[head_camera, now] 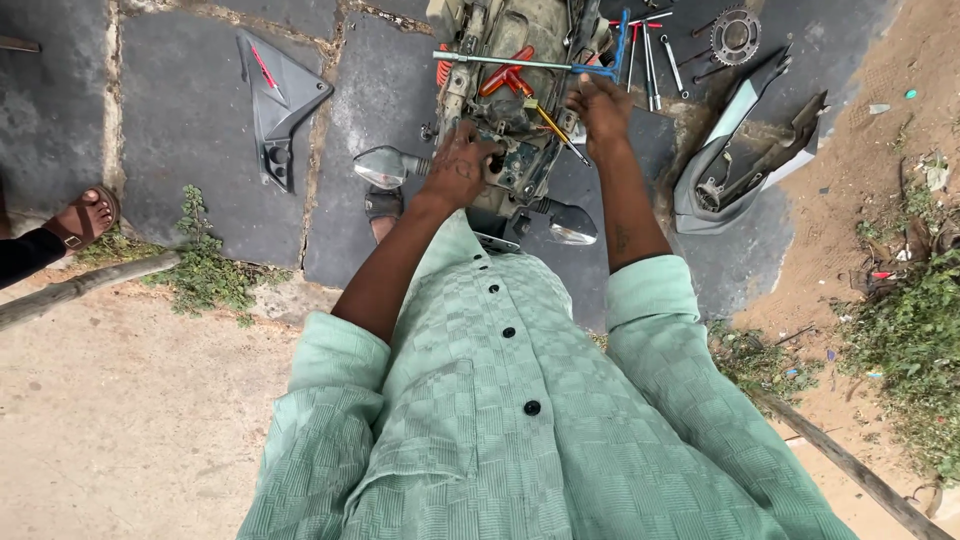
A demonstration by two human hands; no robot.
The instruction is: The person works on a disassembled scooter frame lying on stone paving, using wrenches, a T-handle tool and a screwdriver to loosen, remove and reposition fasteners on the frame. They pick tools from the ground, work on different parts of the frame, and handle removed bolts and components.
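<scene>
Greasy scooter frame (515, 150): left hand (458, 168) fingers clamped on it; right hand (600, 105) gripping a screwdriver (556, 126) could slip toward them.

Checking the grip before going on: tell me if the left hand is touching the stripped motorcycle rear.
Touching. The head view shows the left hand pressed flat on the dirty exposed frame of the motorcycle rear, fingers curled over its parts, no gap visible.

A stripped motorcycle rear (515, 120) stands on the paved floor (190, 130); a side panel (278, 100) lies to its left, a body cover (745, 150) to its right, tools (650, 55) and a sprocket (736, 35) beyond.
</scene>
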